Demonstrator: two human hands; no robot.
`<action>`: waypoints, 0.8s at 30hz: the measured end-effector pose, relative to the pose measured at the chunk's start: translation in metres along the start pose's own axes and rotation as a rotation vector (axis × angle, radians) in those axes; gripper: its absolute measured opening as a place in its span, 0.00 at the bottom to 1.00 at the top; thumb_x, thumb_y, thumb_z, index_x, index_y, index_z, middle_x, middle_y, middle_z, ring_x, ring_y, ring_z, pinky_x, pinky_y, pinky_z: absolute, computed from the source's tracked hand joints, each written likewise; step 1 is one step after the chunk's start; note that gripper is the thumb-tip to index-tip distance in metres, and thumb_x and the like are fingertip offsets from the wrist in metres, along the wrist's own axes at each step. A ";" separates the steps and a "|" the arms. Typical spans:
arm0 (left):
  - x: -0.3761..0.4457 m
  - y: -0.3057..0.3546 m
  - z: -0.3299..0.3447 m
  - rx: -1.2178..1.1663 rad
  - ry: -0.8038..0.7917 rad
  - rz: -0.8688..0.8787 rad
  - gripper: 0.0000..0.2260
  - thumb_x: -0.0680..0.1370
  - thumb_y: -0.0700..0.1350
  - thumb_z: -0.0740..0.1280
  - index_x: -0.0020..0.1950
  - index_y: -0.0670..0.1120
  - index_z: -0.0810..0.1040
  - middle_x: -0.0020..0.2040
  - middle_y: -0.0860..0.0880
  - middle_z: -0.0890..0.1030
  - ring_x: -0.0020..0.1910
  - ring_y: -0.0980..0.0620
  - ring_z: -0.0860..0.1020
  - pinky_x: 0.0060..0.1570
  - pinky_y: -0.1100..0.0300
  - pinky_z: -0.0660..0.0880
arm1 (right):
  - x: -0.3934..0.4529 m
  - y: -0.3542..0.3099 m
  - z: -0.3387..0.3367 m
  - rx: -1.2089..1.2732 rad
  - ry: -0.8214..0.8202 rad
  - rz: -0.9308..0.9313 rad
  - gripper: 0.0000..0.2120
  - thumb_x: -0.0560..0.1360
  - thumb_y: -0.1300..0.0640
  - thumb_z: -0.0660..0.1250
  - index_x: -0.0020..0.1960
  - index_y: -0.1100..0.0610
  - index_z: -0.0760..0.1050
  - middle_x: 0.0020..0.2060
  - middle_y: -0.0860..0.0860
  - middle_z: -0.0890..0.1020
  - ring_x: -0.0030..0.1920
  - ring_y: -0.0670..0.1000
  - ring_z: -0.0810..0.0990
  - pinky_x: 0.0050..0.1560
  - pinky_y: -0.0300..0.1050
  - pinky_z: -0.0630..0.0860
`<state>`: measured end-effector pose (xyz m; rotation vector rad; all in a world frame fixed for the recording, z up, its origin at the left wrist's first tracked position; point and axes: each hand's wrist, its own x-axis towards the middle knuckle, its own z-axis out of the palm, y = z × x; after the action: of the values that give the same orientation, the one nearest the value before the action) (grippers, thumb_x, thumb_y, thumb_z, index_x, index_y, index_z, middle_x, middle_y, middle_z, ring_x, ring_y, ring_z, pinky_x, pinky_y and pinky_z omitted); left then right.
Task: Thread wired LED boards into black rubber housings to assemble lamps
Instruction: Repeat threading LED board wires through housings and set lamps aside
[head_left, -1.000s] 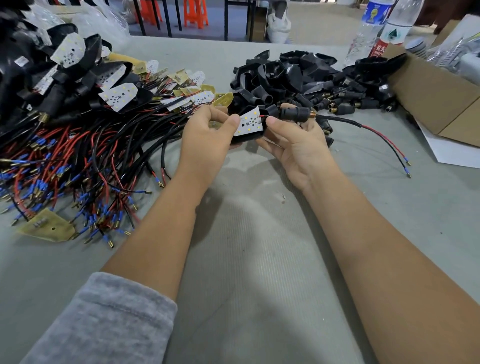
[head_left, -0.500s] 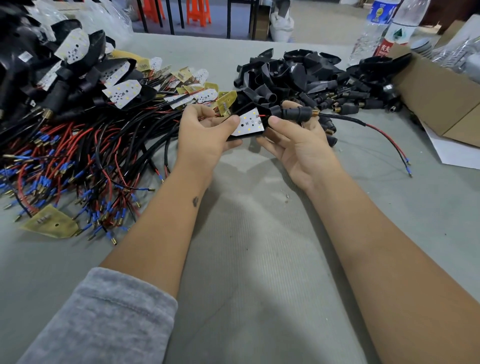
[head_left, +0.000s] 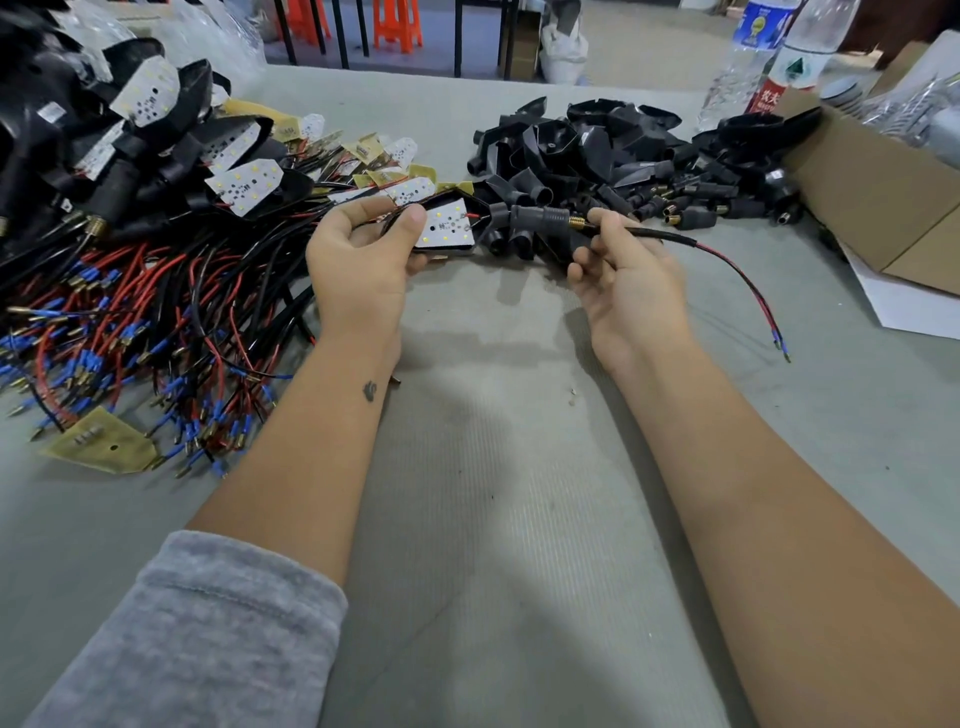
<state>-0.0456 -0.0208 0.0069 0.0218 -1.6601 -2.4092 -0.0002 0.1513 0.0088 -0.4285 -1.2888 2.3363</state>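
Centrally, left hand (head_left: 358, 249) grips LED board (head_left: 445, 224); right hand (head_left: 626, 270) pinches cable (head_left: 670, 237).

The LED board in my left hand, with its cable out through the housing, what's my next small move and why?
Probably draw the cable rightward with the right hand while the left hand steadies the LED board. A short red wire still shows between board and black housing, so the board looks not fully seated.

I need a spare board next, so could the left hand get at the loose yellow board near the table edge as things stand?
Probably not yet: the left hand grips the LED board, though nothing covers the yellow board.
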 end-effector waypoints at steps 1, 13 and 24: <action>0.001 0.000 -0.001 0.001 0.000 -0.003 0.08 0.76 0.36 0.71 0.51 0.42 0.75 0.41 0.47 0.80 0.36 0.56 0.79 0.36 0.65 0.75 | 0.000 0.000 0.000 -0.003 0.002 -0.016 0.05 0.80 0.62 0.64 0.52 0.63 0.77 0.36 0.51 0.76 0.35 0.47 0.76 0.38 0.39 0.75; 0.000 0.006 0.005 -0.403 -0.190 -0.413 0.16 0.82 0.47 0.62 0.65 0.39 0.73 0.51 0.40 0.83 0.50 0.45 0.83 0.49 0.53 0.81 | -0.004 0.001 0.003 0.101 -0.058 -0.026 0.08 0.82 0.65 0.58 0.47 0.65 0.74 0.34 0.58 0.83 0.36 0.52 0.85 0.40 0.41 0.81; -0.012 -0.002 0.018 -0.034 -0.402 -0.249 0.10 0.84 0.44 0.57 0.51 0.45 0.77 0.47 0.48 0.85 0.51 0.49 0.83 0.55 0.55 0.79 | -0.019 0.011 0.016 -0.215 -0.337 -0.134 0.05 0.80 0.68 0.61 0.50 0.65 0.76 0.40 0.59 0.84 0.39 0.52 0.85 0.44 0.42 0.82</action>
<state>-0.0365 -0.0017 0.0105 -0.2973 -1.8749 -2.7711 0.0060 0.1252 0.0089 -0.0066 -1.6775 2.2293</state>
